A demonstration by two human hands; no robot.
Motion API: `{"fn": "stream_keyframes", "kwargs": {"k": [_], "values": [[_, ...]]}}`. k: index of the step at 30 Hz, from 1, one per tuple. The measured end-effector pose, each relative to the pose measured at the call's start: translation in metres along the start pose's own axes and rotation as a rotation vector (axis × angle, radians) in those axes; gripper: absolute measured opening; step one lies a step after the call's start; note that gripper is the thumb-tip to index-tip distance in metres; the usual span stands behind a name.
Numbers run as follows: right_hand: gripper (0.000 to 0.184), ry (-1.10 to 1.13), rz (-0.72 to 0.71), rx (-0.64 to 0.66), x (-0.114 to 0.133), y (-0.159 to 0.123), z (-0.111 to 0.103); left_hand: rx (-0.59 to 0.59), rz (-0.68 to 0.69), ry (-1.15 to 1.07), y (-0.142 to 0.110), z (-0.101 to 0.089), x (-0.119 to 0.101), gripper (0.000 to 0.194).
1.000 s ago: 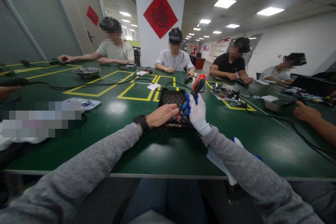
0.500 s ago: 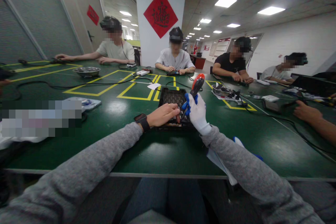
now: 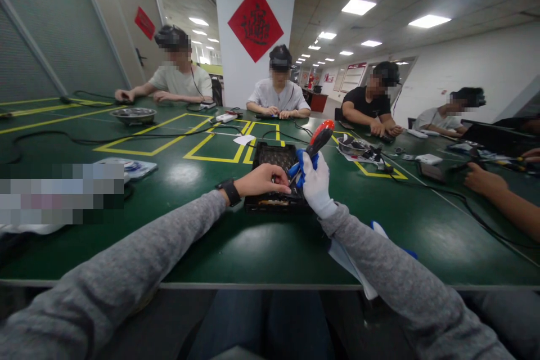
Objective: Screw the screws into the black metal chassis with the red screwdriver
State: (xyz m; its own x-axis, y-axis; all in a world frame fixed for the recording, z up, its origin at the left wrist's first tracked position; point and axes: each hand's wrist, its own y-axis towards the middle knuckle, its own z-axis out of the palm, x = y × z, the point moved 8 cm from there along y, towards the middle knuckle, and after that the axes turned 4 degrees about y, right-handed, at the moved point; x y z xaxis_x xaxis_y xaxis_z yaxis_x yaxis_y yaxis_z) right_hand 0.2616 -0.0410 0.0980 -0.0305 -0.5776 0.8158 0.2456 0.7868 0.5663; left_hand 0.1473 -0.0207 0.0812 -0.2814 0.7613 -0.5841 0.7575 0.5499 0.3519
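My right hand, in a white glove with blue on the fingers, is wrapped round a screwdriver. The red and black handle tilts up to the right, and the shaft points down to the left. My left hand is bare, with a black watch at the wrist. Its fingers are curled in beside the screwdriver's lower end; whatever lies between thumb and fingers is too small to make out. Beneath both hands lies a black box-like device, partly covered by them, with a dark textured interior.
Yellow tape marks rectangles on the green table. Metal bowls stand at the left and right. A spare glove lies by my right forearm. Black cables cross the table; several people sit around it.
My left hand has drawn back slightly to the left, its fingers now more curled. The right hand keeps the screwdriver, its handle leaning a little further right. The camera view has shifted slightly.
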Motion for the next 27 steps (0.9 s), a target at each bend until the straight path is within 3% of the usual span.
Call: {"fn": "stream_keyframes", "kwargs": {"k": [5,10,15,21,27], "values": [[0.037,0.143,0.053,0.072,0.002,0.000,0.009,0.040,0.069,-0.031,0.005,0.002,0.000,0.028],[0.039,0.148,0.096,0.122,0.000,0.001,0.014,0.092,0.130,-0.006,0.003,0.005,-0.007,0.027],[0.040,0.144,0.086,0.043,-0.001,0.002,0.009,0.022,0.052,-0.023,0.003,0.002,-0.003,0.031],[0.042,0.100,0.109,0.103,0.002,0.001,0.013,0.060,0.126,-0.069,0.000,0.004,-0.010,0.027],[0.042,0.080,0.078,0.071,0.004,0.000,0.010,-0.050,0.040,0.098,-0.001,-0.001,-0.005,0.032]]}}
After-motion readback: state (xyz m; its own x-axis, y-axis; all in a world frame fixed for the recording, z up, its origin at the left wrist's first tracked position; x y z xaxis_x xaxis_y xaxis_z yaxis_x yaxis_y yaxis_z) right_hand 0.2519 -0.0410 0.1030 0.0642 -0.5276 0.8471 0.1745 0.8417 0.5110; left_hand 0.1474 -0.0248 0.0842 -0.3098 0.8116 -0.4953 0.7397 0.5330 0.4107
